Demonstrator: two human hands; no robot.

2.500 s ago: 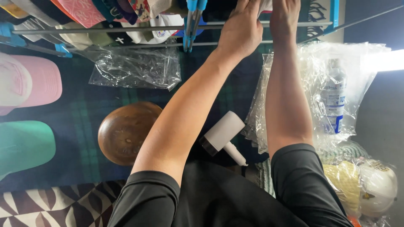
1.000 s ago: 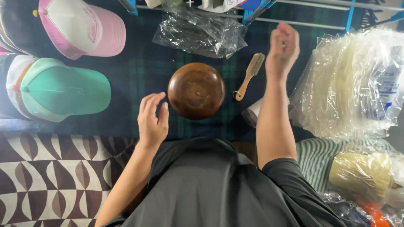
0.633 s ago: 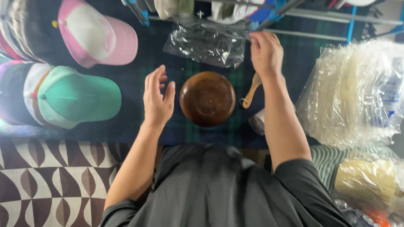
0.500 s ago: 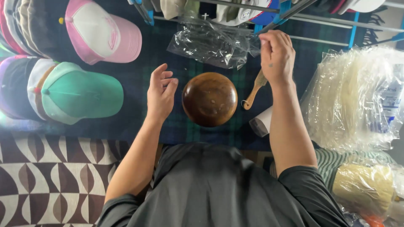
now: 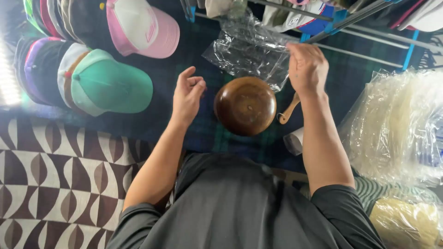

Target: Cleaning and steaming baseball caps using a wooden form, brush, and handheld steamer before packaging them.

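A round dark wooden bowl (image 5: 245, 105) sits upside down on a dark plaid cloth (image 5: 194, 50) in front of me. My left hand (image 5: 188, 94) hovers just left of it, fingers loosely curled, holding nothing. My right hand (image 5: 307, 69) is raised at the bowl's upper right, its fingers pinching the edge of a crumpled clear plastic bag (image 5: 249, 50) that lies beyond the bowl. A wooden-handled brush (image 5: 288, 110) lies partly hidden under my right forearm.
Stacked caps, a mint green one (image 5: 108, 83) and a pink and white one (image 5: 140, 27), lie at the left. A metal rack with blue clips (image 5: 341, 18) runs along the top. Bundles of clear bags (image 5: 399, 124) fill the right. A patterned brown rug (image 5: 55, 175) lies lower left.
Both hands came down from the rack at the top. The left hand rose beside the bowl; the right hand moved over to the plastic bag's edge and took hold of it.
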